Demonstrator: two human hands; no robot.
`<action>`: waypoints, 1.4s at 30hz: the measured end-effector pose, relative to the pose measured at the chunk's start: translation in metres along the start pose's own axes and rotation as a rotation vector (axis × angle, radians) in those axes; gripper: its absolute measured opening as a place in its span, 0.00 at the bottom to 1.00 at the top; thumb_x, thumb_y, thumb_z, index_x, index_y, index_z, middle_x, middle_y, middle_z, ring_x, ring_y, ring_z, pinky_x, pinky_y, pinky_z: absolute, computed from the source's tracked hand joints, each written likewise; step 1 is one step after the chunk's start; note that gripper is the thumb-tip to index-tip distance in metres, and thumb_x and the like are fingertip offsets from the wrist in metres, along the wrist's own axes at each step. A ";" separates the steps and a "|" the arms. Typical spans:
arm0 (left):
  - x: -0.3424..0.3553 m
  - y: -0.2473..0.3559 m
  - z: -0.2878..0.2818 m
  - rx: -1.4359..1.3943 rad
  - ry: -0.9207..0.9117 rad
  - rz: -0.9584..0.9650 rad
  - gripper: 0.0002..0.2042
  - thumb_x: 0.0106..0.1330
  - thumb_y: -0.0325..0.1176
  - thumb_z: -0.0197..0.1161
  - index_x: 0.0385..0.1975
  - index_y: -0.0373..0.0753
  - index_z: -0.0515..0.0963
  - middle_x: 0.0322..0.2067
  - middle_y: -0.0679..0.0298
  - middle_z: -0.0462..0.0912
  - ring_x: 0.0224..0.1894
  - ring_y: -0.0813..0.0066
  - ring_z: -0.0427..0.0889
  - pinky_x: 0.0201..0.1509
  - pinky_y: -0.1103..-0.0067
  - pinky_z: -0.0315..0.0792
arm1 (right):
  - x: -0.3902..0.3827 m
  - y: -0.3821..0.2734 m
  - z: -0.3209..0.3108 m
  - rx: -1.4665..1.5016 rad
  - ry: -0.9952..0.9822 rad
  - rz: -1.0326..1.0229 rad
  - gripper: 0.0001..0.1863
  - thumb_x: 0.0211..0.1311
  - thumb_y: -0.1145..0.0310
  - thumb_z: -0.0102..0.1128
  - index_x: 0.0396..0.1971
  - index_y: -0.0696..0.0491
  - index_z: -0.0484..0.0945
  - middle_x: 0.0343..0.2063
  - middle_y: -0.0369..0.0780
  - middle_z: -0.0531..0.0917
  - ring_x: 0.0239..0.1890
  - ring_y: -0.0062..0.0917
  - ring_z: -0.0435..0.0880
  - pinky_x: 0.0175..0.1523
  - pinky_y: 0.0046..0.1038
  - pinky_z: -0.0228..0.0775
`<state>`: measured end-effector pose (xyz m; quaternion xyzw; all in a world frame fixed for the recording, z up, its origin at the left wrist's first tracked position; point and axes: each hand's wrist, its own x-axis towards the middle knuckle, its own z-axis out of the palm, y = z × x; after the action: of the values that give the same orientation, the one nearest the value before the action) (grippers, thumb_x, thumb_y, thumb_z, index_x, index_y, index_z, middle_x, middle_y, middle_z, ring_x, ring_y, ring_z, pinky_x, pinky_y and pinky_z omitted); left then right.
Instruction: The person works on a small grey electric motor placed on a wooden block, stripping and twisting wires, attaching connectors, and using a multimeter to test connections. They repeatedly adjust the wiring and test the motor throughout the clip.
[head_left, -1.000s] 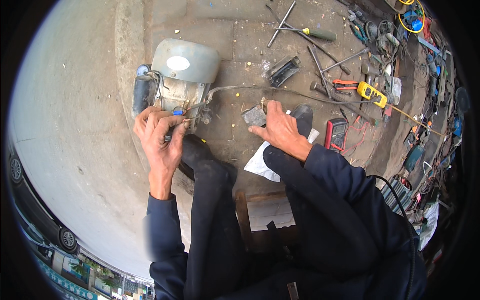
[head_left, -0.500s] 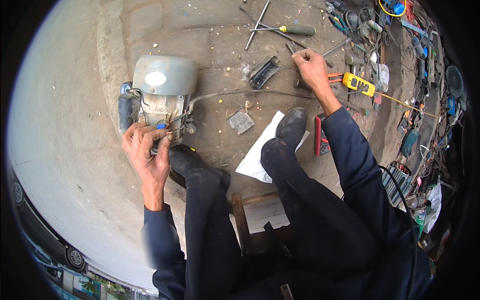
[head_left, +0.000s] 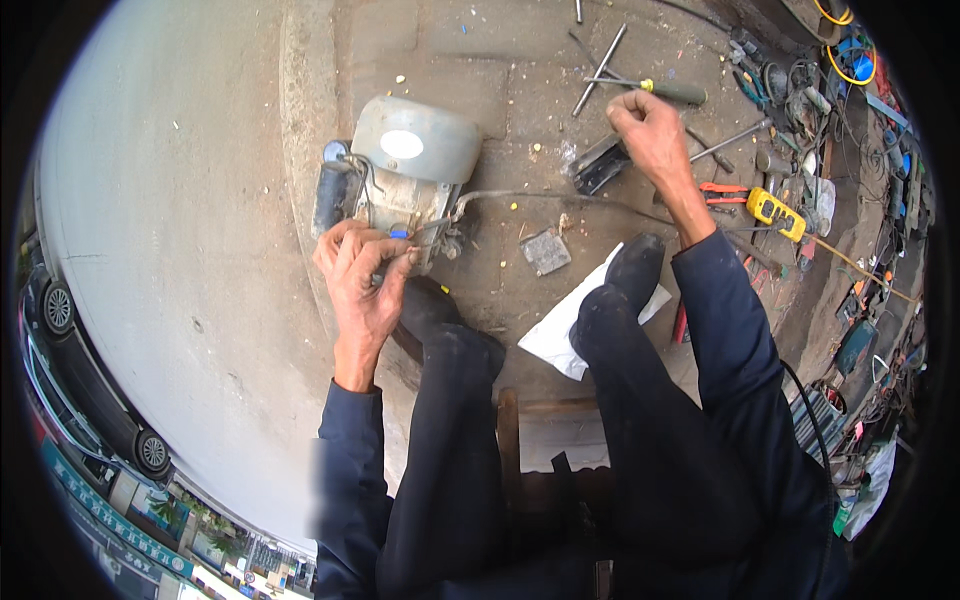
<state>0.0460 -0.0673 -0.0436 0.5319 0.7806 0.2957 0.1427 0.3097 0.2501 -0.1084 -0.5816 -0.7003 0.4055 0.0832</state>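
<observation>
A motor unit with a rounded grey cover (head_left: 418, 138) stands on the ground ahead and to the left. Its black cylinder (head_left: 332, 196) is on the left side, with loose dark wires above. My left hand (head_left: 358, 275) is closed at the motor's near end, thumb and fingers pinching a thin wire beside a blue piece (head_left: 400, 234). A dark cable (head_left: 560, 194) runs rightward from the motor. My right hand (head_left: 650, 140) is closed, knuckles up, by the right end of a black open-topped box (head_left: 600, 166). Whatever its fingers hold is hidden.
A screwdriver (head_left: 676, 92) and metal rods (head_left: 603, 66) lie beyond my right hand. Right of it are red-handled pliers (head_left: 724, 188) and a yellow push-button control (head_left: 776, 214). A square plate (head_left: 545, 251) and white sheet (head_left: 560, 335) lie near my feet. Clutter lines the right edge.
The view has shifted, so most things appear farther right. My right hand has moved left relative to the tools, toward the black box. My left hand stays at the motor's wires.
</observation>
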 end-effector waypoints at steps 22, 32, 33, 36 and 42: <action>-0.002 -0.006 0.006 -0.015 0.077 0.061 0.09 0.57 0.29 0.81 0.37 0.45 0.90 0.40 0.70 0.87 0.57 0.60 0.79 0.68 0.63 0.64 | -0.195 0.005 0.226 -0.247 -0.686 -0.895 0.17 0.57 0.75 0.68 0.47 0.56 0.80 0.44 0.48 0.82 0.48 0.46 0.87 0.49 0.47 0.83; -0.003 -0.008 0.007 -0.062 0.090 0.061 0.09 0.56 0.29 0.81 0.36 0.45 0.90 0.39 0.70 0.86 0.57 0.60 0.79 0.68 0.62 0.63 | -0.203 -0.007 0.225 -0.432 -0.785 -0.882 0.14 0.56 0.76 0.69 0.42 0.55 0.78 0.41 0.47 0.82 0.46 0.44 0.89 0.47 0.45 0.84; -0.002 -0.008 0.007 -0.065 0.092 0.062 0.09 0.56 0.29 0.81 0.36 0.45 0.90 0.39 0.70 0.86 0.57 0.60 0.79 0.68 0.62 0.63 | -0.204 -0.013 0.216 -0.336 -0.751 -0.861 0.14 0.57 0.77 0.70 0.42 0.56 0.78 0.41 0.47 0.83 0.44 0.44 0.89 0.47 0.45 0.84; -0.004 -0.006 0.006 -0.074 0.092 0.042 0.09 0.55 0.28 0.81 0.36 0.45 0.90 0.39 0.70 0.86 0.57 0.59 0.79 0.68 0.62 0.62 | -0.211 -0.039 0.172 -0.058 -0.736 -0.713 0.12 0.62 0.78 0.69 0.43 0.59 0.78 0.39 0.47 0.84 0.40 0.43 0.89 0.44 0.44 0.84; -0.003 -0.005 0.008 -0.078 0.123 0.035 0.10 0.54 0.28 0.81 0.36 0.45 0.90 0.39 0.70 0.85 0.57 0.59 0.79 0.68 0.61 0.62 | -0.180 -0.093 0.098 0.622 -0.572 -0.168 0.08 0.76 0.79 0.66 0.50 0.62 0.81 0.40 0.40 0.87 0.36 0.19 0.89 0.42 0.24 0.83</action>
<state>0.0473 -0.0688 -0.0534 0.5203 0.7665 0.3603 0.1098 0.2390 0.0456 -0.0470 -0.3340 -0.5845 0.7339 0.0900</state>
